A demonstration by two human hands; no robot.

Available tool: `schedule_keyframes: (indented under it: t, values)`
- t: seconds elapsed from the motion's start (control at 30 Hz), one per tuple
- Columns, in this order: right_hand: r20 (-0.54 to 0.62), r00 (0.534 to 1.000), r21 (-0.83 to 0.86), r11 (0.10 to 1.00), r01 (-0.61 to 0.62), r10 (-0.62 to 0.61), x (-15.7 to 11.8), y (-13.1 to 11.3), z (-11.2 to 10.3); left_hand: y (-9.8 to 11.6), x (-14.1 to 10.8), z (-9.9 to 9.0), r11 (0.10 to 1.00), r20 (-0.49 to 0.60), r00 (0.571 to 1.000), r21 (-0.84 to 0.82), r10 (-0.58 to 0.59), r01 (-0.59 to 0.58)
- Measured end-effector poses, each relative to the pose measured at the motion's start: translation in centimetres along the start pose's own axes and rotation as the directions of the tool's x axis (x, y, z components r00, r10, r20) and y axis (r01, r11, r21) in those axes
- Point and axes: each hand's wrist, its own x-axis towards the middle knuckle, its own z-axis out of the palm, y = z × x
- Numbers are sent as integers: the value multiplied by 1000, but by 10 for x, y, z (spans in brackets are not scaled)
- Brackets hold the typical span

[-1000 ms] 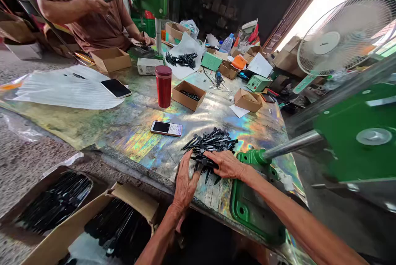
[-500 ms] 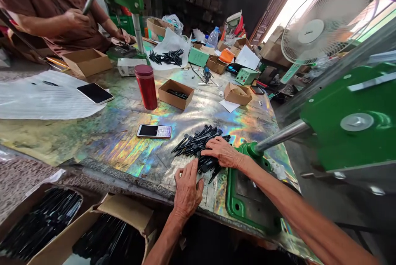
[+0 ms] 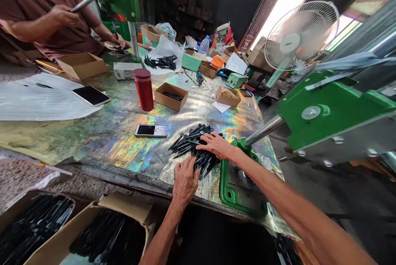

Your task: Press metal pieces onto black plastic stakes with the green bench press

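A heap of thin black pointed plastic pieces (image 3: 188, 139) lies loose on the table, near its front edge. Over the heap's right side reaches my right hand (image 3: 218, 146), fingers stretched out and touching the pieces. My left hand (image 3: 185, 178) rests palm down at the near side of the heap, its fingers extended against the lowest pieces and the thumb close to them. Parts of the heap are hidden under both hands. Close by on the right is the green base (image 3: 229, 191) of a hand press, with my right forearm crossing above it.
A keypad phone (image 3: 151, 130), red tumbler (image 3: 144, 92) and small cardboard box (image 3: 171, 96) stand beyond the heap. Open boxes of black pieces (image 3: 108, 236) sit below the table edge. A green press head (image 3: 334, 112) overhangs the right. A co-worker (image 3: 58, 22) holds another press's lever.
The camera view has turned slightly, shifting the scene left. My right hand stays over the heap, and some pieces beneath it lie differently. My left thumb has moved closer to the pieces.
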Motion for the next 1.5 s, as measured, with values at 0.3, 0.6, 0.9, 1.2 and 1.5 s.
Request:
schedule_keyframes:
  t: [0.3, 0.6, 0.9, 1.2, 1.5]
  values:
    - [-121, 987, 158, 984, -88, 108, -13, -8, 1, 1, 2, 1, 998, -23, 1000, 57, 4, -3]
    - [-342, 740, 550, 762, -343, 579, -46, -45, 14, 1, -3, 1, 996, -88, 994, -64, -66, 60]
    - [-300, 612, 779, 558, -286, 732, -57, -95, -2, 3, -3, -3, 968, -62, 979, -174, -193, 180]
    - [-189, 650, 887, 412, -208, 736, -48, -128, -8, -1, -11, -16, 986, 39, 989, -85, -140, 143]
    - [-42, 457, 947, 181, -265, 888, -100, -171, -1, -2, -12, -24, 977, 24, 983, -113, -180, 182]
